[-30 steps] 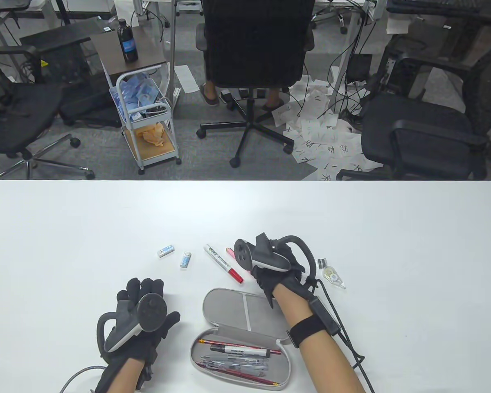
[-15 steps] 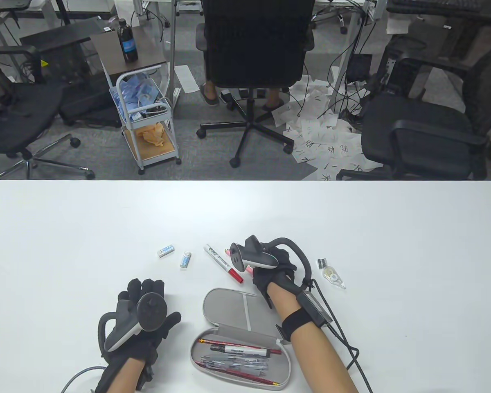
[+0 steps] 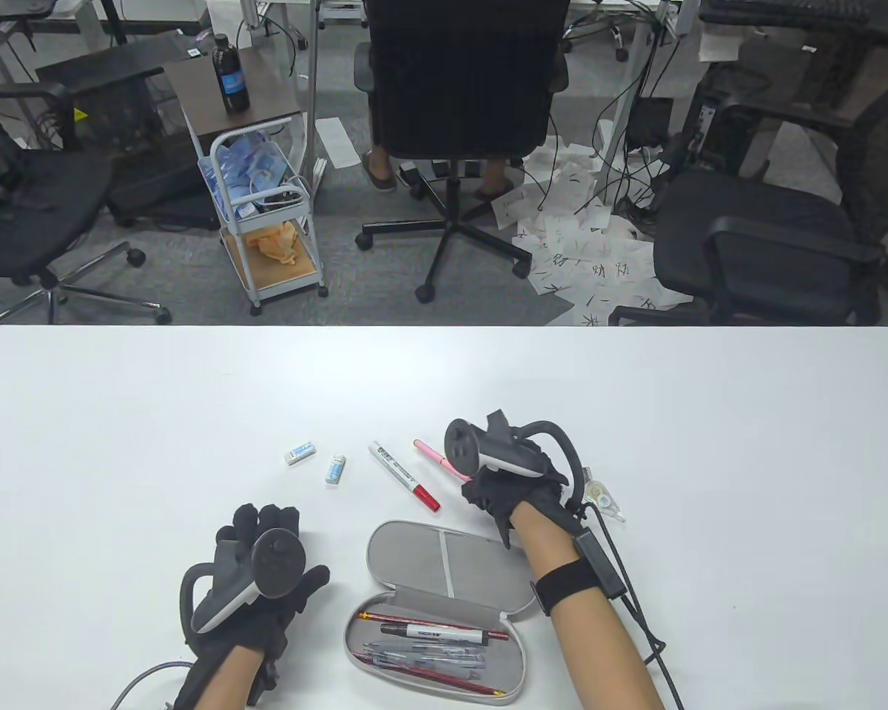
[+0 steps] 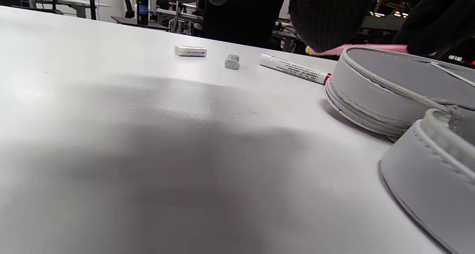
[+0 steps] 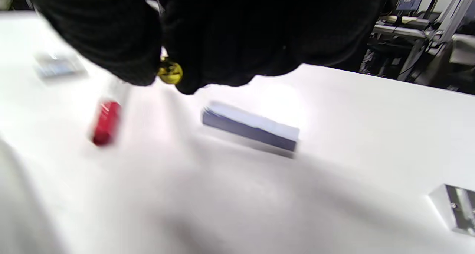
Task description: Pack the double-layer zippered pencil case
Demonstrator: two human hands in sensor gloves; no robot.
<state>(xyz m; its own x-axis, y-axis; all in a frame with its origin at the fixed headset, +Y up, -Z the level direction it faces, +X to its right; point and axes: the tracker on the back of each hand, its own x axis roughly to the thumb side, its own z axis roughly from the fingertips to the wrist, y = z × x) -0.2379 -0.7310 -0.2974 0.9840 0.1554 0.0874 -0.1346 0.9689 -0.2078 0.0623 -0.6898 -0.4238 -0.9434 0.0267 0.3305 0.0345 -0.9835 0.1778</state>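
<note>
The grey pencil case (image 3: pixel 444 562) lies open near the front edge, and its lower tray (image 3: pixel 514 669) holds several pens and pencils. It also shows in the left wrist view (image 4: pixel 389 87). My right hand (image 3: pixel 499 492) is just behind the case and pinches one end of a pink pen (image 3: pixel 433 455). The pen sticks out to the upper left. In the right wrist view its yellow end (image 5: pixel 170 72) sits between my fingers. My left hand (image 3: pixel 266 562) rests flat on the table left of the case and holds nothing.
A white marker with a red cap (image 3: pixel 403 475) lies left of the pink pen. Two small erasers (image 3: pixel 300 452) (image 3: pixel 335 468) lie further left. A correction tape (image 3: pixel 608 504) lies right of my right hand. A small blue-and-white box (image 5: pixel 250 129) lies under that hand.
My right hand closed on the pink pen and shifted a little to the right with it, so more of the pen shows. My left hand has not moved.
</note>
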